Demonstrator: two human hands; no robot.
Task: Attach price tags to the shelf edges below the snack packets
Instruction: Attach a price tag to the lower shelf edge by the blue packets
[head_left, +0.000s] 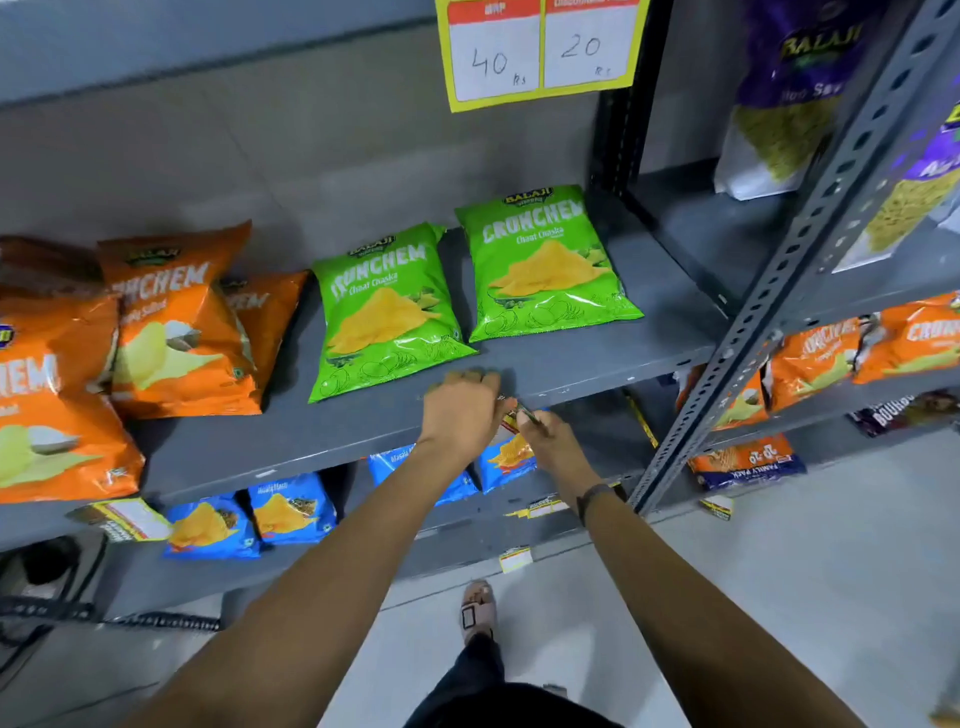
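Two green Crunchem packets lie on the grey shelf, with orange packets to their left. My left hand presses on the shelf's front edge below the green packets. My right hand is just to its right and lower, pinching a small price tag against the edge; most of the tag is hidden by my fingers. A large yellow price tag reading 40 and 20 hangs from the shelf above.
Blue packets sit on the lower shelf, whose edge carries small yellow tags. A perforated grey upright stands at the right, with more orange and purple packets beyond. My foot is on the floor.
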